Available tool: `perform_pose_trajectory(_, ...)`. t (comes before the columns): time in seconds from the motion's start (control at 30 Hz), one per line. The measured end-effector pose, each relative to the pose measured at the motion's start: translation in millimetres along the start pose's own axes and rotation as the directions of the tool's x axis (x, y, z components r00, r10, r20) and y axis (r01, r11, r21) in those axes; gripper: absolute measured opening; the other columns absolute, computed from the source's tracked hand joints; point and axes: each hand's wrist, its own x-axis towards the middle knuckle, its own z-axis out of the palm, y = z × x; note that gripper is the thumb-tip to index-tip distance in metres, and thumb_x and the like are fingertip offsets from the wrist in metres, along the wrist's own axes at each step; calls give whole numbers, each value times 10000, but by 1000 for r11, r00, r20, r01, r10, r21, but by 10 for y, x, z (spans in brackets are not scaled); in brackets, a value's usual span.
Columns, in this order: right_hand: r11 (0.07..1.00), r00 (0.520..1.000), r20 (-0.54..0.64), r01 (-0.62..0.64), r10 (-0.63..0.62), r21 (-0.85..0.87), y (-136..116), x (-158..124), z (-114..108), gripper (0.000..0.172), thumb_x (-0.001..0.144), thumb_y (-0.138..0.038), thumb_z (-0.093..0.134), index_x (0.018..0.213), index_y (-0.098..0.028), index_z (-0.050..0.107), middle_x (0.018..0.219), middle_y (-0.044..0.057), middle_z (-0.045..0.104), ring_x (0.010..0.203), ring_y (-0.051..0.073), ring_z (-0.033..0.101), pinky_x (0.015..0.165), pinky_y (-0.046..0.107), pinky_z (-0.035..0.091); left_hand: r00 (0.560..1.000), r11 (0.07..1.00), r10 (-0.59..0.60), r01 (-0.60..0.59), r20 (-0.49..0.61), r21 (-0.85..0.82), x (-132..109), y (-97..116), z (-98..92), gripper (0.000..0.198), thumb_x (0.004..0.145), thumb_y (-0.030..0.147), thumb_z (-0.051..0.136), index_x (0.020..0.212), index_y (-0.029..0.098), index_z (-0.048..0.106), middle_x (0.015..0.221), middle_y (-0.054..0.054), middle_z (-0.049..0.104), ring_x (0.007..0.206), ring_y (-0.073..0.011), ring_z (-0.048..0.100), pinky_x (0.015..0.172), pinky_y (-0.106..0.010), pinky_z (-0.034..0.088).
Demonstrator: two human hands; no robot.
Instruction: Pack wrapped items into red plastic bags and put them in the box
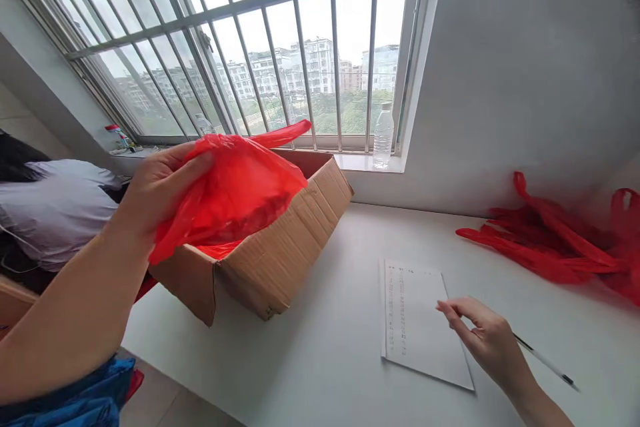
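My left hand [167, 180] is closed around the gathered edge of a red plastic bag [245, 180]. The bag bulges, with darker shapes along its bottom, but its contents cannot be made out. It hangs above an open cardboard box [290, 240], where more red plastic shows inside. One handle of the bag points to the right. Over the right edge of a notepad [420, 320] with columns of small handwriting is my right hand [483, 330], its thumb and index finger pinched together with nothing visible between them. A pen [547, 360] lies just right of that hand, partly hidden by it.
Several red plastic bags [560, 240] are heaped at the table's right rear. A clear bottle [383, 137] stands on the windowsill before the barred window. At left is a person in a light shirt [60, 207]. Blue fabric [100, 393] shows below the table edge.
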Motion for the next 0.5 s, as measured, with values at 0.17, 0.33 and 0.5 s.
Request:
perform_pose_trajectory(0.17, 1000, 999, 39, 3, -3, -10, 23, -1, 117, 350, 978, -483, 503, 777, -237, 651, 767, 37, 664, 688, 188, 591, 515, 265, 411, 963, 943, -37, -55, 268, 327, 955, -449, -70, 447, 866, 537, 639, 1062, 134, 648, 720, 70, 649, 624, -76, 519, 614, -199, 464)
perform_pose_trajectory(0.33, 999, 999, 41, 9, -8, -36, 113, 28, 170, 366, 985, -485, 497, 761, -233, 640, 760, 28, 661, 695, 180, 601, 602, 272, 447, 817, 888, -260, -8, 515, 460, 1380, -957, 118, 419, 810, 439, 711, 985, 65, 639, 757, 38, 687, 713, -95, 569, 663, -180, 457)
perform_pose_trajectory(0.5, 999, 998, 59, -4, 6, -36, 145, 48, 178, 387, 992, -486, 471, 763, -228, 646, 749, 42, 662, 674, 184, 597, 510, 258, 418, 730, 862, -387, 68, 564, 503, 1184, -1212, 237, 359, 647, 346, 849, 801, 85, 656, 669, 7, 683, 651, -139, 611, 603, -190, 463)
